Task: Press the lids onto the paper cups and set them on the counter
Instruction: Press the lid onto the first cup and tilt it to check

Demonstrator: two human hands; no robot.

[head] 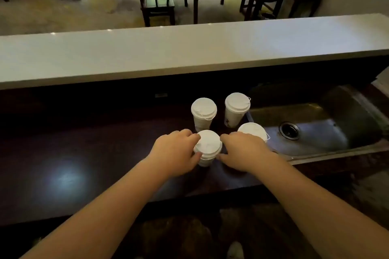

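White plastic lid (208,142) sits on the nearest paper cup (207,160), which stands upright on the dark lower worktop (105,153), just left of the steel sink (315,128). The cup lies directly between the two hands: left hand (175,151) curls against its left side, right hand (242,150) against its right, fingertips touching the lid's rim, neither nearer. Three more lidded cups stand just beyond. The pale counter (189,48) runs across behind them, so I judge any placing goes straight forward and up.
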